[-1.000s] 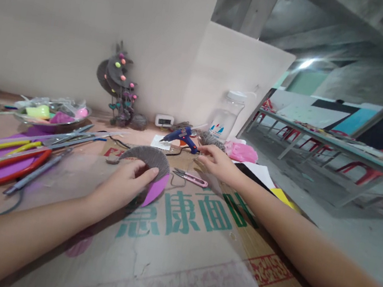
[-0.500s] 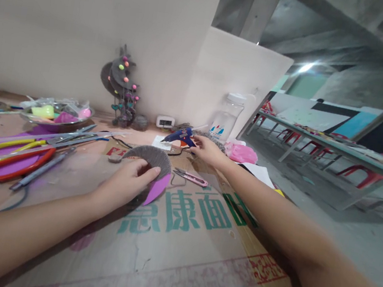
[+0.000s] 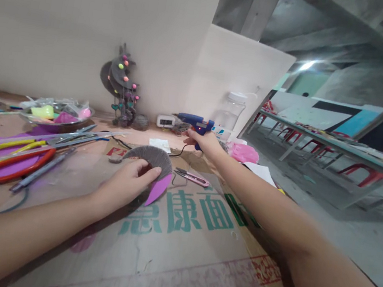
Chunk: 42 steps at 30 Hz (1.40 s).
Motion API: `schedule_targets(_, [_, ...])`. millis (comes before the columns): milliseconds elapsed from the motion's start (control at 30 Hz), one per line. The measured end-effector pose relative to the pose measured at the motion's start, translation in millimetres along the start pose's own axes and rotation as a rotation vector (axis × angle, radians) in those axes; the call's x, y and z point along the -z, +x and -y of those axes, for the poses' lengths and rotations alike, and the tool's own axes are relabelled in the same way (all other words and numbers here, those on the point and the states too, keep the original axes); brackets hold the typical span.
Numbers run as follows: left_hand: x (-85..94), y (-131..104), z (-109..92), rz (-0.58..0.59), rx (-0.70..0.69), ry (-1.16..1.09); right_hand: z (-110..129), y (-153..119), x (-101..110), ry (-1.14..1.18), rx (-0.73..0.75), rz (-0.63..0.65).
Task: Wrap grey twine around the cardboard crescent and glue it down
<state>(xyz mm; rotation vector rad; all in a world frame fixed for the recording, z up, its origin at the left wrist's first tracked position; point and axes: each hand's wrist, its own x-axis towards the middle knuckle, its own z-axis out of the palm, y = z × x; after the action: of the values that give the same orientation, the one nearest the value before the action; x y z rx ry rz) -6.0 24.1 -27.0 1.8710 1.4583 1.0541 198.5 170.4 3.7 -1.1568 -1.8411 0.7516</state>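
Note:
My left hand (image 3: 132,177) grips a crescent-shaped piece (image 3: 156,158), wrapped in grey yarn along its upper part, with bare purple (image 3: 158,190) showing at its lower right end. Raised off the table, a blue glue gun (image 3: 195,121) is in my right hand (image 3: 201,139), its nozzle pointing left and a small red light lit on its body. A dark cord hangs below it. Pink thread snips (image 3: 192,177) lie on the cardboard (image 3: 175,251) right of the crescent. A white paper piece (image 3: 160,145) lies behind the crescent.
Scissors with yellow and red handles (image 3: 14,172) and a bowl of craft pieces (image 3: 54,123) are at left. A decorated moon ornament (image 3: 123,80), small clock (image 3: 166,121), water bottle (image 3: 230,113) and pink bundle (image 3: 244,153) stand along the back.
My right hand has lifted the glue gun up from near the white paper, and its nozzle has turned from pointing down-left to nearly level. My left hand and the crescent have barely moved.

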Motion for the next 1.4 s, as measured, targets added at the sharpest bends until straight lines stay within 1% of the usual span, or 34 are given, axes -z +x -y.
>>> schedule_targets(100, [0.0,0,1,0.011,0.009,-0.017,21,-26,12,0.189,0.029,0.055])
schedule_targets(133, [0.0,1,2,0.010,0.006,-0.019,27,-37,16,0.185,0.032,0.076])
schedule_targets(200, [-0.1,1,3,0.001,0.003,-0.028,35,-60,19,0.134,0.023,0.077])
schedule_targets(233, [-0.1,1,3,-0.005,0.005,-0.040,37,-72,20,0.118,0.010,0.042])
schedule_targets(333, [0.5,2,1,-0.019,0.019,-0.076,32,-99,21,0.093,-0.038,0.041])
schedule_targets(433, [1.4,1,-2,-0.040,0.055,-0.065,21,-114,21,0.125,-0.034,0.131])
schedule_targets(500, [1.7,1,-4,-0.062,0.082,-0.064,15,-120,21,0.165,-0.003,0.182])
schedule_targets(567, [1.7,1,-5,-0.050,0.090,-0.111,15,-124,21,0.161,0.009,0.191])
schedule_targets(633, [1.8,0,-5,-0.036,0.092,-0.164,19,-129,18,0.107,0.002,0.183])
schedule_targets(767, [3.3,0,-8,-0.084,0.102,-0.129,31,-136,15,-0.048,0.013,0.184])
schedule_targets(900, [4.7,-1,-11,-0.100,0.136,-0.139,33,-137,15,-0.168,0.012,0.132])
schedule_targets(967, [4.6,0,-11,-0.101,0.121,-0.149,32,-136,15,-0.173,0.015,0.128])
schedule_targets(1133, [4.1,0,-7,-0.100,0.085,-0.156,35,-137,13,-0.081,0.009,0.163])
schedule_targets(1400, [3.9,-1,-13,-0.098,0.123,-0.163,34,-135,13,-0.194,0.036,0.159])
